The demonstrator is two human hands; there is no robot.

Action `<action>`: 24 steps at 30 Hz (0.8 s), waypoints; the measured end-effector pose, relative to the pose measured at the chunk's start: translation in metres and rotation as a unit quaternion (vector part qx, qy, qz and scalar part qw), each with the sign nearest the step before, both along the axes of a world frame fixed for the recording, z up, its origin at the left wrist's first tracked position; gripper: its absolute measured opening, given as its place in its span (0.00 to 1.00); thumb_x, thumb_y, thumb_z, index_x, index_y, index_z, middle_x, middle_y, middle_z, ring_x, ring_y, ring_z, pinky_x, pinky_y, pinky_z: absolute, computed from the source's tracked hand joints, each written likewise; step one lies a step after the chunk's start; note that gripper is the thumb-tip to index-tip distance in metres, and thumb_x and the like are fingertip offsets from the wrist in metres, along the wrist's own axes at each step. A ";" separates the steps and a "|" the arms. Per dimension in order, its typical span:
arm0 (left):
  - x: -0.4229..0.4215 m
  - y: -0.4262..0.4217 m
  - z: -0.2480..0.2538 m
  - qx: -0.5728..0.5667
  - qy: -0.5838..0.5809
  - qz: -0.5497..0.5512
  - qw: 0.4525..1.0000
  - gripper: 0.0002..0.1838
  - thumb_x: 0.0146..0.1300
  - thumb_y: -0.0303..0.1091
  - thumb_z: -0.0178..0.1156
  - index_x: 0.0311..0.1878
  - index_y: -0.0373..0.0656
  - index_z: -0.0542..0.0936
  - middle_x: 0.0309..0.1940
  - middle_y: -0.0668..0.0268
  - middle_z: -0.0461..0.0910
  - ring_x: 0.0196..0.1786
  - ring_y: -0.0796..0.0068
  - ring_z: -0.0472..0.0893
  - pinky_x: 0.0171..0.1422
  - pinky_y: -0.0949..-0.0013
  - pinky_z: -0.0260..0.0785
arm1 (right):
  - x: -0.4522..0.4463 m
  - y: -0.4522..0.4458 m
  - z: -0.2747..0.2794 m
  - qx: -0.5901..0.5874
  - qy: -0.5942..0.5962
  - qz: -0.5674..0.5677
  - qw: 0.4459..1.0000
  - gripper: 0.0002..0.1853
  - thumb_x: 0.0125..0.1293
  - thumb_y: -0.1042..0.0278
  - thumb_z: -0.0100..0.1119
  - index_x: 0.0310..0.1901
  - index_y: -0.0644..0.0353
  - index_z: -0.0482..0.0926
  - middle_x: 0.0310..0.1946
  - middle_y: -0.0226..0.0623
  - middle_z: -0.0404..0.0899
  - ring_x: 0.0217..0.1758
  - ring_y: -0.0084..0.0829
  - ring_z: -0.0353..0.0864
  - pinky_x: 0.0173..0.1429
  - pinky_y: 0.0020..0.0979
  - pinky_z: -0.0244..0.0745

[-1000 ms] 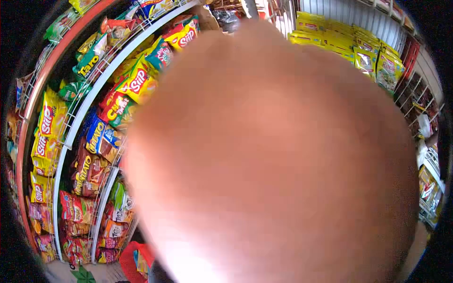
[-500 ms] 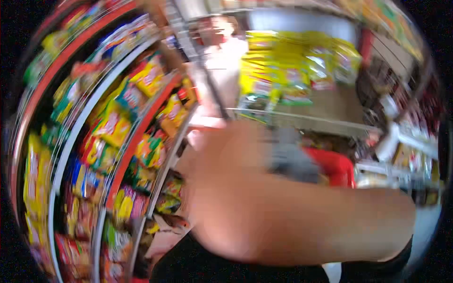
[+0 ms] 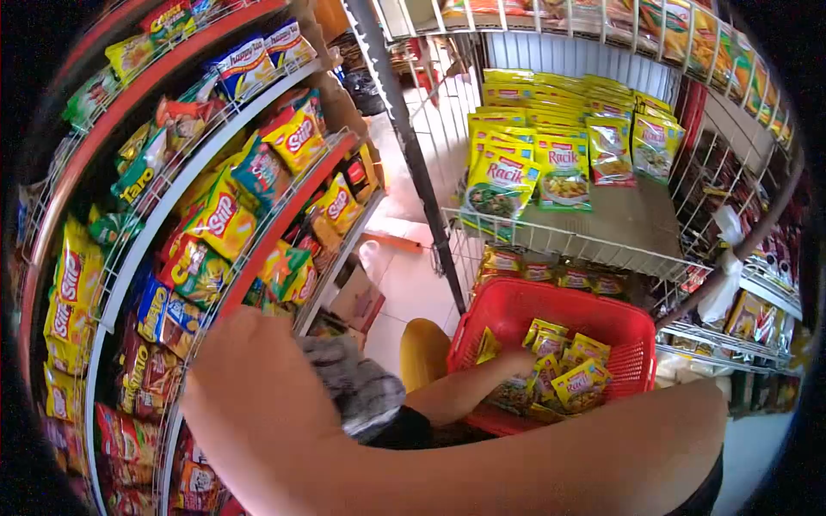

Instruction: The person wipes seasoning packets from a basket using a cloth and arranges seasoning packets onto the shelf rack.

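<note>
My left hand (image 3: 514, 366) reaches into a red plastic basket (image 3: 647, 344) among small yellow Racik seasoning packets (image 3: 582, 383). Its fingers are hidden down there, so any grip is unclear. My right arm sweeps across the bottom of the view and bends upward at the left. At its raised end, my right hand (image 3: 245, 344) is blurred, in front of the snack shelves, with no separate fingers visible. Grey patterned cloth (image 3: 353, 378) lies just right of that arm; whether the hand touches it I cannot tell. Above the basket, more Racik packets (image 3: 564, 168) stand in rows on a wire shelf (image 3: 576, 241).
Curved snack racks (image 3: 159, 202) full of bagged snacks fill the left side. A dark post (image 3: 417, 163) stands between them and the wire shelf. Overhead is another wire shelf (image 3: 602, 30) with packets. White plastic (image 3: 718, 288) is tied to a pole at the right.
The view has steadied and shifted. My right arm now appears lower and further left, and the basket with my left hand inside has come into sight.
</note>
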State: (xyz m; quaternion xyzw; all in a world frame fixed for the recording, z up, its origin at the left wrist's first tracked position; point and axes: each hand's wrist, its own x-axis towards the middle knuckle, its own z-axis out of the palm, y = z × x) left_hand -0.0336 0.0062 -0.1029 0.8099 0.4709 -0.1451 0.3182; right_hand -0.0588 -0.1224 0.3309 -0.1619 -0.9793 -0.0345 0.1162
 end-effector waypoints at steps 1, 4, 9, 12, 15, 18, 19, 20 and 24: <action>-0.006 -0.009 0.035 0.024 -0.024 0.009 0.999 0.19 0.54 0.36 0.57 0.47 0.35 0.74 0.35 0.50 0.77 0.35 0.60 0.76 0.39 0.58 0.70 | -0.006 -0.001 0.001 -0.025 -0.003 0.014 1.000 0.03 0.53 0.69 0.55 0.24 0.54 0.76 0.23 0.31 0.68 0.29 0.27 0.63 0.27 0.30 0.57; -0.025 -0.048 0.155 0.139 -0.119 0.075 0.980 0.18 0.53 0.36 0.57 0.45 0.35 0.74 0.35 0.51 0.77 0.35 0.60 0.76 0.40 0.59 0.70 | -0.020 -0.004 0.002 -0.103 -0.008 0.035 0.994 0.04 0.54 0.69 0.55 0.24 0.54 0.75 0.23 0.30 0.67 0.28 0.26 0.61 0.26 0.30 0.55; -0.046 -0.110 0.319 0.452 -0.152 0.232 0.848 0.16 0.52 0.34 0.58 0.43 0.35 0.75 0.35 0.52 0.77 0.36 0.59 0.77 0.41 0.60 0.70 | -0.010 0.001 -0.006 -0.068 0.112 -0.039 0.991 0.13 0.53 0.66 0.50 0.35 0.63 0.80 0.33 0.42 0.77 0.40 0.36 0.74 0.38 0.38 0.68; -0.036 -0.127 0.377 0.596 -0.081 0.328 0.728 0.15 0.51 0.33 0.59 0.41 0.35 0.75 0.35 0.53 0.77 0.37 0.59 0.77 0.41 0.61 0.70 | 0.008 0.010 -0.011 0.110 0.120 -0.111 0.980 0.12 0.51 0.67 0.50 0.32 0.64 0.79 0.32 0.41 0.76 0.38 0.35 0.73 0.37 0.37 0.68; -0.020 -0.124 0.417 0.649 -0.014 0.410 0.640 0.14 0.50 0.33 0.59 0.39 0.35 0.76 0.35 0.54 0.77 0.37 0.59 0.77 0.42 0.62 0.70 | 0.027 0.024 -0.026 0.248 0.136 -0.159 0.946 0.11 0.50 0.67 0.50 0.31 0.65 0.78 0.31 0.40 0.75 0.37 0.34 0.73 0.36 0.36 0.69; 0.003 -0.104 0.409 0.644 -0.111 0.499 0.569 0.11 0.52 0.32 0.58 0.37 0.36 0.75 0.36 0.56 0.76 0.38 0.61 0.77 0.43 0.63 0.70 | 0.043 0.048 -0.048 0.289 0.174 -0.158 0.928 0.11 0.50 0.67 0.51 0.32 0.65 0.77 0.31 0.38 0.74 0.36 0.34 0.73 0.36 0.34 0.70; 0.015 -0.096 0.399 0.625 -0.172 0.522 0.554 0.10 0.53 0.31 0.57 0.36 0.36 0.75 0.36 0.57 0.76 0.39 0.62 0.77 0.43 0.64 0.70 | 0.050 0.053 -0.055 0.300 0.177 -0.176 0.921 0.11 0.49 0.67 0.51 0.32 0.65 0.77 0.31 0.38 0.74 0.36 0.33 0.73 0.36 0.33 0.70; 0.012 -0.078 0.343 0.576 -0.201 0.442 0.658 0.10 0.52 0.32 0.58 0.36 0.36 0.76 0.36 0.56 0.77 0.38 0.62 0.77 0.42 0.63 0.70 | 0.062 0.060 -0.065 0.275 0.154 -0.194 0.929 0.13 0.49 0.68 0.51 0.35 0.64 0.77 0.32 0.37 0.74 0.38 0.33 0.73 0.37 0.33 0.71; 0.019 0.014 -0.034 0.114 -0.224 -0.023 0.968 0.13 0.49 0.33 0.59 0.38 0.38 0.78 0.33 0.53 0.78 0.34 0.58 0.79 0.38 0.59 0.71 | 0.112 0.125 -0.098 0.217 0.127 -0.226 0.941 0.20 0.50 0.70 0.52 0.47 0.64 0.74 0.36 0.34 0.74 0.42 0.32 0.74 0.42 0.32 0.74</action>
